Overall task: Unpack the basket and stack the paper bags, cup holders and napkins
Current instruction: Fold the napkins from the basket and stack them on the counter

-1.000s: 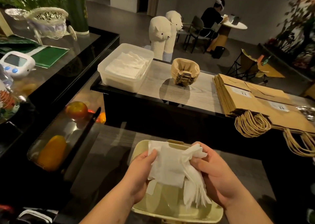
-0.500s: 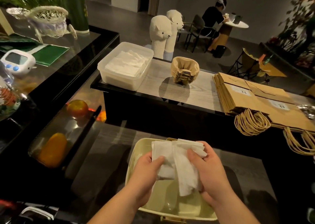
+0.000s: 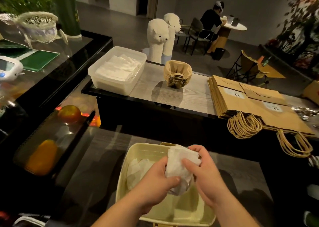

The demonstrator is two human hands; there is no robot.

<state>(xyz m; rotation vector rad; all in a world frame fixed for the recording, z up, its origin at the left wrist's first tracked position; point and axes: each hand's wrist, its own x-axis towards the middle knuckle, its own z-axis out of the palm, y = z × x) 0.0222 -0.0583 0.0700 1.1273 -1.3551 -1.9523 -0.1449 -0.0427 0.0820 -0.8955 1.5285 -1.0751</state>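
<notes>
Two hands, the left hand and right hand, clutch a crumpled bundle of napkins just above the cream basket, where loose sheets lie. Bunched so unevenly, some could slip free or crease on the way to the clear tub.

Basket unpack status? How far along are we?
Looks done: paper bags stacked on the counter, cup holders nested beside them, folded napkins already in the clear tub. In hand: left hand and right hand both grip a wad of napkins over the basket. Left: loose napkins lie in the basket bottom, and this wad has to reach the tub.
</notes>
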